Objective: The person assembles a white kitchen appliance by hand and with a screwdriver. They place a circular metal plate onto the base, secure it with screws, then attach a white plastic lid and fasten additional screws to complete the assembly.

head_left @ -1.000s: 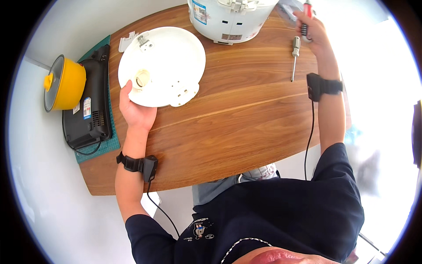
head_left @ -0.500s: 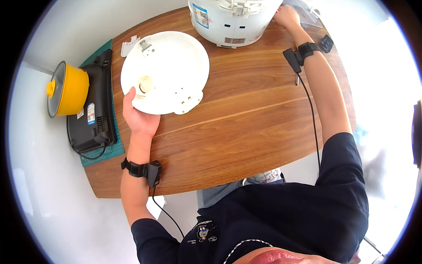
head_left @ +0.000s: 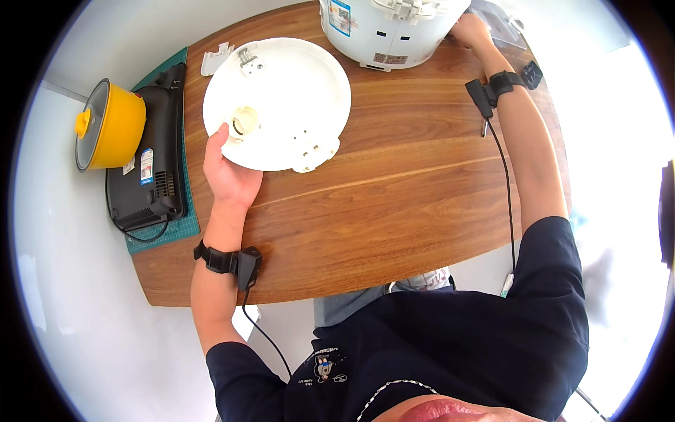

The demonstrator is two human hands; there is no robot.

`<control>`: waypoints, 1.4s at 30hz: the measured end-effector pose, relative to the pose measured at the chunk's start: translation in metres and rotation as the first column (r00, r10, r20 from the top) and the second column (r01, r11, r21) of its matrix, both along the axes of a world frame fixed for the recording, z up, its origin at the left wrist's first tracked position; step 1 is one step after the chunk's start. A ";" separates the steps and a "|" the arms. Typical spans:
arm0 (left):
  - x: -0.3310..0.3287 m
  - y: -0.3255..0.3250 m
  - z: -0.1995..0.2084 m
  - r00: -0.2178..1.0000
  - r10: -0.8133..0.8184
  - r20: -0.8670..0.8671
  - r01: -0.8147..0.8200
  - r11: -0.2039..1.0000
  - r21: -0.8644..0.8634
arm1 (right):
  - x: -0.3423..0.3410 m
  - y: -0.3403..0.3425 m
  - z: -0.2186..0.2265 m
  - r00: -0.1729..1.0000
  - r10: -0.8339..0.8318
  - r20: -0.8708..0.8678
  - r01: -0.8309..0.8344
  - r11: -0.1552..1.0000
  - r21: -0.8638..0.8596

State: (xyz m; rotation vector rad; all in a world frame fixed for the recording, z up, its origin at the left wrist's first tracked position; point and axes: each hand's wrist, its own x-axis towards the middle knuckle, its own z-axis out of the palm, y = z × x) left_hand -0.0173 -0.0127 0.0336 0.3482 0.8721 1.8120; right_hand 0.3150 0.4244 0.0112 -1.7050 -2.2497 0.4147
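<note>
My left hand (head_left: pixel 233 172) grips the near left edge of a round white lid cover (head_left: pixel 299 84), its thumb on top next to a round cream-coloured opening. A metal catch (head_left: pixel 249 63) sits near the lid cover's far left rim. A white rice cooker body (head_left: pixel 390 39) stands at the far side of the table, its top cut off by the picture. Beside its right wall my right hand (head_left: pixel 471 32) reaches down with curled fingers, next to a clear plastic box (head_left: pixel 499 28). The fingertips and whatever they hold are hidden.
A small white plastic part (head_left: pixel 215 60) lies beyond the lid cover. At left, a yellow pot (head_left: pixel 123 126) stands by a black appliance (head_left: pixel 144 186) on a green mat (head_left: pixel 184 224). A thin metal piece (head_left: pixel 484 128) lies near my right forearm. Cables hang from both wrist straps.
The whole table scene has shifted slightly up and, for the most part, rightward in the picture. My left hand still holds the lid cover; my right hand stays beside the cooker.
</note>
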 end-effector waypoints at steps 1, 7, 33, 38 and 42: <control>0.000 0.000 0.000 1.000 0.003 -0.002 -0.003 1.000 -0.006 | 0.001 -0.002 0.000 1.000 0.007 -0.013 -0.007 1.000 -0.007; 0.001 0.000 0.002 1.000 -0.014 -0.017 0.014 1.000 0.000 | 0.012 0.004 -0.004 0.996 0.014 -0.093 -0.018 0.999 -0.041; -0.006 -0.002 -0.008 0.995 -0.088 -0.036 0.089 0.996 0.016 | -0.121 -0.321 0.059 0.681 0.326 -0.656 -0.532 0.836 -0.137; -0.005 -0.002 -0.006 0.995 -0.098 -0.003 0.098 0.994 0.057 | -0.129 -0.319 0.047 0.695 0.371 -0.616 -0.542 0.833 -0.110; -0.006 -0.002 -0.012 0.993 -0.109 -0.047 0.111 0.992 0.059 | -0.131 -0.319 0.045 0.709 0.416 -0.569 -0.554 0.828 -0.084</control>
